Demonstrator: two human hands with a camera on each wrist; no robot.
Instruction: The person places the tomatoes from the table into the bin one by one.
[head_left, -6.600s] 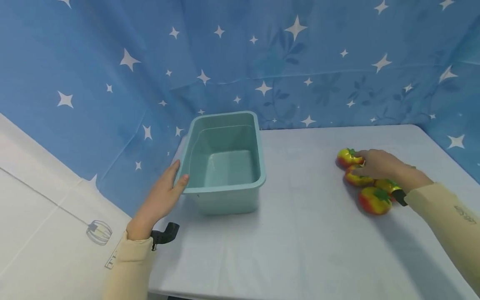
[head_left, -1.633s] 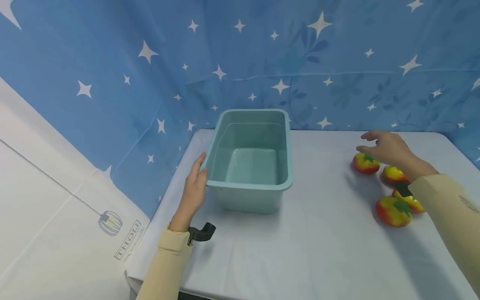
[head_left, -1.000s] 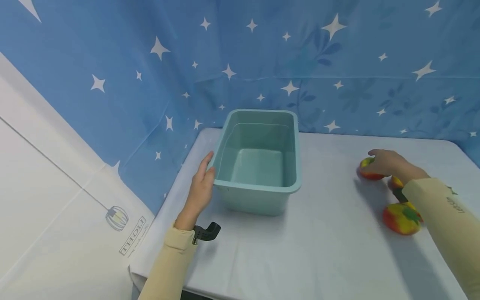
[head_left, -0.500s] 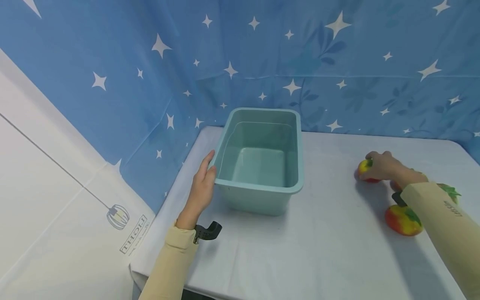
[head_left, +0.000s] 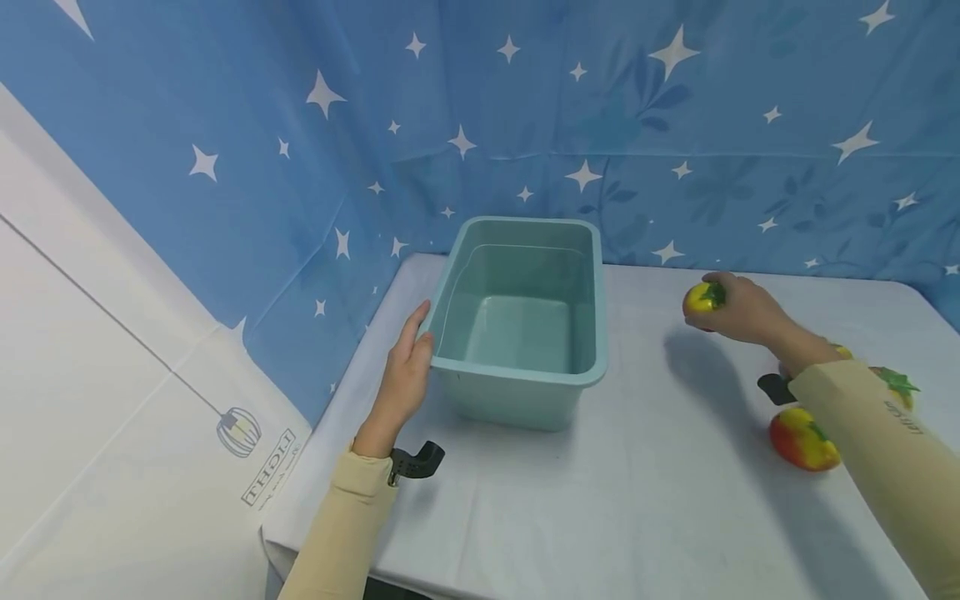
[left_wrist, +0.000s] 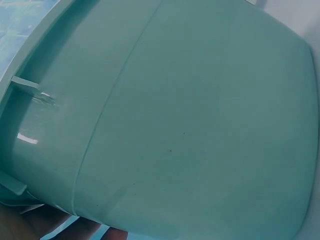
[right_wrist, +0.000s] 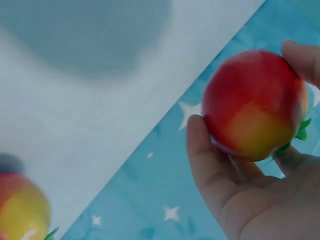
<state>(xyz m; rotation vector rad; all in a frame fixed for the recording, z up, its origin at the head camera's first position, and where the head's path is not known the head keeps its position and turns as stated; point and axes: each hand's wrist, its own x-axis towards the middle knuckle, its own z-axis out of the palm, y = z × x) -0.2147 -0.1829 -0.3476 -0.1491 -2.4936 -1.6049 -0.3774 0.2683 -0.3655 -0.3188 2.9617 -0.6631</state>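
My left hand (head_left: 403, 379) grips the near-left corner of a teal plastic tub (head_left: 517, 377), with the thumb at the rim and the fingers down the outside. The tub's inside shows nothing in it. In my right hand (head_left: 750, 312) is a red-and-yellow fruit (head_left: 703, 298) with a green leafy top, tomato- or persimmon-like. It is held above the table, right of the tub. The right wrist view shows thumb and fingers around this fruit (right_wrist: 252, 107). Under and beside the right forearm lie similar fruits, one (head_left: 802, 439) in plain sight and others (head_left: 896, 387) partly hidden by the sleeve.
A white cloth covers the table (head_left: 637, 500). Blue star-patterned fabric (head_left: 525, 108) hangs behind the table, and pale printed fabric (head_left: 150, 417) runs along the left. Each wrist carries a black camera mount (head_left: 417, 461).
My right hand reached down, took hold of the farthest fruit, then lifted it up and leftward off the table. My left hand has stayed at the tub's corner while the head view shifted.
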